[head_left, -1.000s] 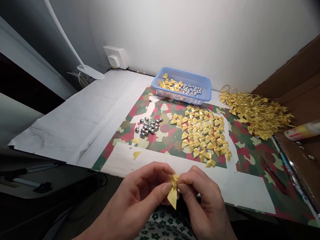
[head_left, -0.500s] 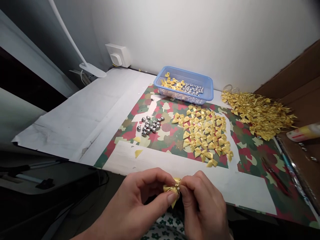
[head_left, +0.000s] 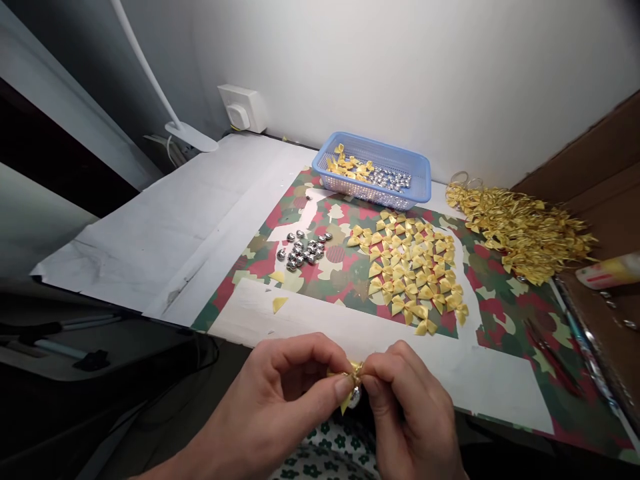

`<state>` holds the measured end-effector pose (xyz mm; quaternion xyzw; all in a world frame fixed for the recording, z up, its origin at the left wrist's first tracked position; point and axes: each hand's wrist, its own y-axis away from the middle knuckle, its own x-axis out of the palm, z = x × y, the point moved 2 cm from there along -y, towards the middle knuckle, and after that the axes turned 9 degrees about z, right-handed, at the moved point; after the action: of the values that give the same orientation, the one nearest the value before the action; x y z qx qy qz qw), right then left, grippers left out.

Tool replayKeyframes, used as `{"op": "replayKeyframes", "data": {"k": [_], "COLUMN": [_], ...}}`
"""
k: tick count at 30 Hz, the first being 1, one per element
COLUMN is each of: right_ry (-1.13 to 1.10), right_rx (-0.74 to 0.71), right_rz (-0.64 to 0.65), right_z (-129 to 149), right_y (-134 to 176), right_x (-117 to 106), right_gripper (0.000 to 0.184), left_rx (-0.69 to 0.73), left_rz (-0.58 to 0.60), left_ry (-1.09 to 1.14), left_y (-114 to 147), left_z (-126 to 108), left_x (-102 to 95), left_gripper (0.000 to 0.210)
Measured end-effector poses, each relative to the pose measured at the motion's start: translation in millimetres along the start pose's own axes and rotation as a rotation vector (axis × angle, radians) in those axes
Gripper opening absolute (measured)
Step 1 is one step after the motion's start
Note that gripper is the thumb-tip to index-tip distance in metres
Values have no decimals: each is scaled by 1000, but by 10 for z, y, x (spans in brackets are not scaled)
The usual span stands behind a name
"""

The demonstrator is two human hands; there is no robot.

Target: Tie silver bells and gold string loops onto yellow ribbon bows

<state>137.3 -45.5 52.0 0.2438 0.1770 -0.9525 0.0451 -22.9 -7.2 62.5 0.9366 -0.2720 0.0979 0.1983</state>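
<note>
At the near edge of the table, my left hand (head_left: 295,393) is closed, its thumb and forefinger pinching a yellow ribbon bow (head_left: 345,405). A silver jingle bell (head_left: 355,398) shows just under the bow, between the two hands. My right hand (head_left: 413,403) is closed too, its fingertips pinched at the bow's right side on what looks like a thin gold cord (head_left: 359,369). Fingers hide much of the bow. Beyond the hands lie loose silver bells (head_left: 299,255) on the left and many yellow bows (head_left: 407,270) spread out on the right.
A blue plastic basket (head_left: 425,183) with bows and bells stands against the wall. To its right sits a heap of gold-corded bows (head_left: 530,233). Tweezers (head_left: 553,357) and a bottle (head_left: 607,269) are at the right, near cardboard (head_left: 600,167). A white lamp (head_left: 193,137) stands back left.
The bow has turned in my fingers, and the silver bell now shows below it. Both hands stay together in nearly the same place; the view has shifted slightly.
</note>
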Motion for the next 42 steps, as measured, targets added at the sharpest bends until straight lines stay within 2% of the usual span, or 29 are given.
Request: {"op": "replayKeyframes", "data": {"k": [6,9,11,13,15,16,17,18,19,21,24,25,28,30,31,32,33,34,35,37,39,42], "right_ry": [130,43,-230,-637,-1002,-1159,-1279,-1389,-1458,-1420,-1204,-1143,-986,-882,-829,-792,-747,-673,-582,-382,-247,-202], "right_rx": [0,118,188,189,211,139,189,162,155,194,291,297,291,282,279,295,324,357,393,446,371,224], "right_rz": [-45,-49,-40,-45,-137,-208,-260,-306,-372,-467,-598,-625,-645,-621,-583,-497,-381,-226,-57,25,46,192], "right_z": [-11,-48,-80,-96,-121,-129,-159,-183,-215,-279,-349,-360,-366,-341,-313,-275,-228,-171,-113,-24,29,12], "right_y": [41,71,53,-3,-80,-123,-161,-199,-232,-286,-338,-350,-357,-317,-281,-238,-188,-135,-81,14,47,19], "right_x": [-31,-100,-227,-431,-703,-856,-986,-1108,-1211,-1339,-1376,-1365,-1283,-1173,-1094,-991,-873,-744,-615,-433,-330,-248], "right_gripper": [16,18,23,29,30,27,20,7,16,23,12,14,29,15,11,18,18,9,12,19,16,8], "left_rx": [55,85,75,58,58,58,55,42,24,-23,-65,-77,-94,-61,-25,18,58,97,127,157,188,210], "left_rz": [-61,-67,-25,32,66,73,77,80,85,109,124,116,117,104,76,31,-17,-60,-94,-117,-93,-45], "left_ry": [-85,-115,-134,-157,-163,-158,-146,-135,-125,-122,-146,-151,-164,-185,-209,-244,-285,-328,-370,-432,-469,-463], "left_y": [25,41,48,47,38,32,26,21,18,20,35,39,37,24,17,12,11,14,19,33,45,56], "left_z": [1,10,-1,-22,-47,-57,-63,-66,-65,-58,-60,-65,-95,-121,-134,-146,-154,-159,-161,-161,-168,-182], "left_x": [3,-17,-25,-25,-17,-12,-6,0,6,19,30,32,49,64,68,71,73,76,80,91,103,118], "left_gripper": [13,8,7,8,9,9,9,10,10,10,10,10,9,7,5,4,4,4,4,3,4,13]}}
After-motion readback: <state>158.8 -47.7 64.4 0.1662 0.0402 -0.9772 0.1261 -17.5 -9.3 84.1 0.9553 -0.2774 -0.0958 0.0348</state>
